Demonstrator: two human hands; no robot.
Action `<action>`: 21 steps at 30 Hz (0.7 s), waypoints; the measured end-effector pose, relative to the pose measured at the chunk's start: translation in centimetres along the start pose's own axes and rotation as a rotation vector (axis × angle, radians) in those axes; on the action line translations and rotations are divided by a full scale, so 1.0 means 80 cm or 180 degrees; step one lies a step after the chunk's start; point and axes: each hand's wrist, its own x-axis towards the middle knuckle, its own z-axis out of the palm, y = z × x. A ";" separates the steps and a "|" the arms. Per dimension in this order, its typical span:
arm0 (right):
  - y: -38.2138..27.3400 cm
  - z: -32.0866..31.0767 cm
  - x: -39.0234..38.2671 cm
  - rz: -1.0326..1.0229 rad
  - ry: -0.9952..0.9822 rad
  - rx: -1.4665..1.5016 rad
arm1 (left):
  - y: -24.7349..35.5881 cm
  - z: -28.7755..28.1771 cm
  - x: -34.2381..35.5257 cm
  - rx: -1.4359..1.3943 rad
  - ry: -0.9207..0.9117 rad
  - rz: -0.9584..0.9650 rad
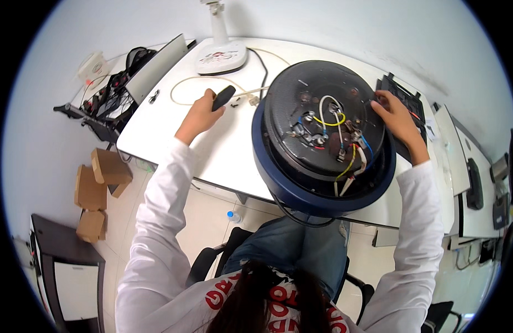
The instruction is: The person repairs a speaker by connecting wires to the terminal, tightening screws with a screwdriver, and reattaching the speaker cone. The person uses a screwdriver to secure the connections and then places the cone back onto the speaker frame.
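In my left hand [200, 115], the fingers are closed round a black-handled screwdriver [224, 97], held above the table left of an appliance. A round black metal pot [292, 91] sits bottom-up and tilted in a dark blue round housing [267, 172]. On its underside, white, yellow and blue wires [330, 114] run between metal terminals, and some lead down into the housing. My right hand [394, 114] grips the pot's right rim, thumb toward the underside; part of its fingers is hidden. Small dark screws [234, 104] lie near the screwdriver, beside a pale connector [252, 100] on a thin cable.
A white stand [221, 55] with a round base is at the table's back. Behind my right hand lies an open black tool case [403, 94]. A black cord [301, 221] hangs over the front edge. Cardboard boxes [92, 186] and a bottle [234, 217] are on the floor.
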 end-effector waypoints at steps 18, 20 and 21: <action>-0.023 -0.012 -0.025 0.0202 -0.0295 0.0069 | -0.039 0.022 0.022 0.1610 0.0042 -0.0440; -0.025 -0.015 -0.028 0.0262 -0.0326 0.0126 | -0.031 0.017 0.025 0.1640 -0.0103 -0.0564; -0.028 -0.016 -0.029 0.0315 -0.0350 0.0170 | -0.028 0.017 0.024 0.1750 0.0064 -0.0471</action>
